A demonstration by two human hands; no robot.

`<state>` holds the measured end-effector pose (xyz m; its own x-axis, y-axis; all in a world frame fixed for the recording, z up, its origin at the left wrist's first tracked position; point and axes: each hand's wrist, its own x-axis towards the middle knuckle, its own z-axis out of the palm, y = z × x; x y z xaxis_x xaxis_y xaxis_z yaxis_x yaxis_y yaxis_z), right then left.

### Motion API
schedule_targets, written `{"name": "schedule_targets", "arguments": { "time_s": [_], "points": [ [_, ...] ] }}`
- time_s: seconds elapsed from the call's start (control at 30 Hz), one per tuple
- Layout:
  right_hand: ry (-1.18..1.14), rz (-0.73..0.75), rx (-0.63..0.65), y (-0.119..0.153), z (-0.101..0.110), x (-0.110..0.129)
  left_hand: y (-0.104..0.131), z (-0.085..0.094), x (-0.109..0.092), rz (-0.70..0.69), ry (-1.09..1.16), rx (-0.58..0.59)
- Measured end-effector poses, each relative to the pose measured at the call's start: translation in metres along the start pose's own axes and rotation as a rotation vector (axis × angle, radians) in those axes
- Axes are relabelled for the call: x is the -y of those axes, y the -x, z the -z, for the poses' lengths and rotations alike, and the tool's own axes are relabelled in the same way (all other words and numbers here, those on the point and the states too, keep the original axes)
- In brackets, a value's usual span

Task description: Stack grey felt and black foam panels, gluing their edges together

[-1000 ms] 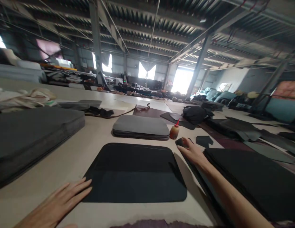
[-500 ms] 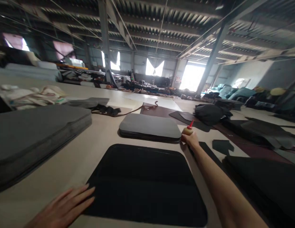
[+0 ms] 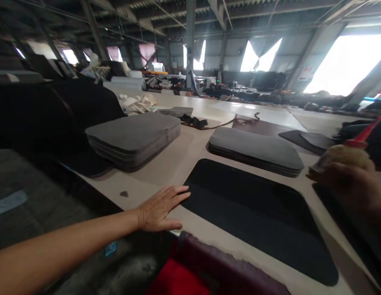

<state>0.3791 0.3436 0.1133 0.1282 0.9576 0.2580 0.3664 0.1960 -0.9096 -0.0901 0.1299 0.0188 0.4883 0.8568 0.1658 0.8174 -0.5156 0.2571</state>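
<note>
A black sheet with rounded corners (image 3: 254,213) lies flat on the pale table (image 3: 159,162) in front of me. My left hand (image 3: 164,207) rests at its left edge, fingers spread, fingertips touching the sheet. To the right, my right hand (image 3: 352,184) grips a squeeze bottle (image 3: 343,159) with a red pointed nozzle and yellowish-brown body, held above the table. Motion blurs that hand. Behind the black sheet sits a stack of grey rounded sheets (image 3: 254,147).
A taller stack of grey sheets (image 3: 131,135) stands at left, beside a large black covered pile (image 3: 55,110). A brown strap (image 3: 221,124) and crumpled pale cloth (image 3: 138,103) lie farther back. The table's near edge runs below my left hand.
My view has swung left and down. The right hand has lifted the bottle from beside the grey stack and brought it nearer. My left hand stays at the black sheet's left edge.
</note>
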Motion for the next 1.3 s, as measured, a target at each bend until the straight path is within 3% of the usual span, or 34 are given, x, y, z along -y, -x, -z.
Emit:
{"name": "schedule_targets", "arguments": {
  "time_s": [0.07, 0.13, 0.3, 0.43, 0.63, 0.8, 1.1, 1.2, 1.3],
  "points": [
    [-0.169, -0.011, 0.205, 0.031, -0.006, 0.011, -0.001, -0.001, 0.001, 0.009, 0.013, -0.015],
    [-0.223, -0.074, 0.325, 0.062, -0.014, 0.017, -0.004, 0.0, 0.005, 0.04, 0.017, -0.02],
    [-0.213, -0.218, 0.552, 0.126, -0.028, 0.032, -0.016, 0.005, 0.018, 0.089, -0.022, -0.054],
    [-0.333, -0.294, 0.71, 0.154, -0.039, 0.044, -0.02, 0.003, 0.026, 0.03, -0.032, -0.096],
    [-0.484, -0.319, 0.763, 0.161, -0.059, 0.041, -0.02, -0.004, 0.033, 0.025, 0.067, -0.191],
    [-0.384, -0.245, 0.839, 0.162, -0.077, 0.04, -0.02, -0.003, 0.029, 0.08, 0.036, -0.136],
    [-0.488, -0.347, 0.718, 0.152, -0.105, 0.05, -0.017, -0.002, 0.025, 0.033, -0.051, -0.138],
    [-0.451, -0.324, 0.728, 0.152, -0.111, 0.055, -0.017, -0.005, 0.028, 0.036, -0.035, -0.148],
    [-0.314, -0.204, 0.73, 0.154, -0.119, 0.059, -0.018, -0.006, 0.03, 0.027, -0.01, -0.175]
  ]
}}
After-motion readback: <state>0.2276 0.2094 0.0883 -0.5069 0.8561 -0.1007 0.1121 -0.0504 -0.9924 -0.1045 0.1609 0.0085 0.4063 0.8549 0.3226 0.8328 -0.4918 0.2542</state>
